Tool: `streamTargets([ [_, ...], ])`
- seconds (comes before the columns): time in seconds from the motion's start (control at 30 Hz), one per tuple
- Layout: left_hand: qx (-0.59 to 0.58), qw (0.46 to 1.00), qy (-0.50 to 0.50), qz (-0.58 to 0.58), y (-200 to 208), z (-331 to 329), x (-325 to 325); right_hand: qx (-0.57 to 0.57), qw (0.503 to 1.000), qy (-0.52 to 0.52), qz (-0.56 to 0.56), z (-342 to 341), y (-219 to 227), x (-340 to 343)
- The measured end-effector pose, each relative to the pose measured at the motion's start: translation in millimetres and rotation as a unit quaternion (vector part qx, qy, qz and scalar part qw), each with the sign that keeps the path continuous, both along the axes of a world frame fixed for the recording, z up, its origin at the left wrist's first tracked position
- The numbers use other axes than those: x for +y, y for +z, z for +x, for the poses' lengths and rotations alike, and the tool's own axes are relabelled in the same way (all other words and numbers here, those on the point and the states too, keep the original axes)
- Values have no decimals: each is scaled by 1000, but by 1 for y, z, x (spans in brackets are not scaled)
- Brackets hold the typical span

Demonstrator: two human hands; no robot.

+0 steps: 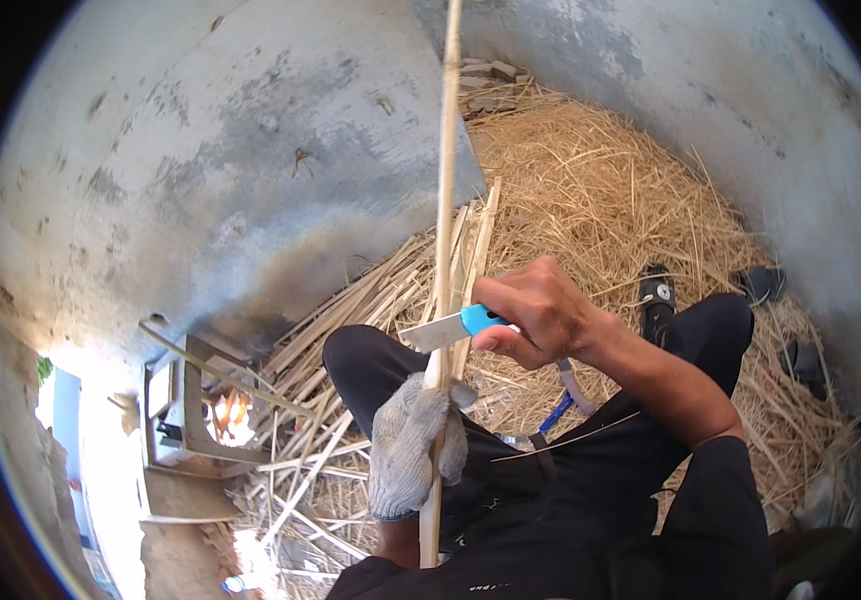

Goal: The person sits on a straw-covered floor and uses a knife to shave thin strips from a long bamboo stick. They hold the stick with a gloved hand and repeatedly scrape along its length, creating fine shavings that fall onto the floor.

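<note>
A long pale strip of wood or bamboo stands nearly upright in the picture, running from my lap up past the top edge. My left hand, in a grey knitted glove, is wrapped round its lower part. Bare and closed, my right hand grips a knife with a turquoise handle and a broad, squarish blade. The blade lies across the strip just above the glove; whether its edge is cutting in, I cannot tell. A thin sliver rests across my dark trousers.
Split strips lie piled at the left, beyond my knee. Curly shavings heap up against the grey wall. Between my legs lies a blue-handled tool. A wooden frame stands left, dark sandals right.
</note>
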State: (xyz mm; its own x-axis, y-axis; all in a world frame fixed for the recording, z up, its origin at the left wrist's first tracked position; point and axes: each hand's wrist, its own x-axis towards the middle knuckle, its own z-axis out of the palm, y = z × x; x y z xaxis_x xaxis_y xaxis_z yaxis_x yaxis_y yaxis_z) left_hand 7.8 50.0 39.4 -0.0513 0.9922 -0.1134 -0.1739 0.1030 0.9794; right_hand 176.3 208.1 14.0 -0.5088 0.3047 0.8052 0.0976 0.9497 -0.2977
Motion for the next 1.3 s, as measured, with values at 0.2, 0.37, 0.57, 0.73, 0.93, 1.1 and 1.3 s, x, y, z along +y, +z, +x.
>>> streamTargets([
  [0.2, 37, 999, -3, 7, 17, 14, 7, -14, 999, -8, -47, 8, -9, 8],
  [0.37, 116, 993, 28, -22, 22, 14, 12, 106, 989, -55, -87, 17, 2, 15],
  [0.57, 69, 996, 50, 19, 24, 11, 19, 55, 996, -36, -56, 19, 1, 11],
  [0.73, -12, 995, 41, 85, 8, 1, 26, 34, 997, -15, -67, 10, -2, 4],
  [0.93, 12, 992, 92, 85, 15, 8, 38, 15, 996, 23, -89, 5, 4, -8],
  [1.1, 43, 992, 92, 78, 19, 13, 39, -6, 986, 3, -164, -2, 5, -18],
  [1.3, -13, 995, 86, 58, 10, 13, 36, -66, 977, -20, -204, -1, 11, -27],
])
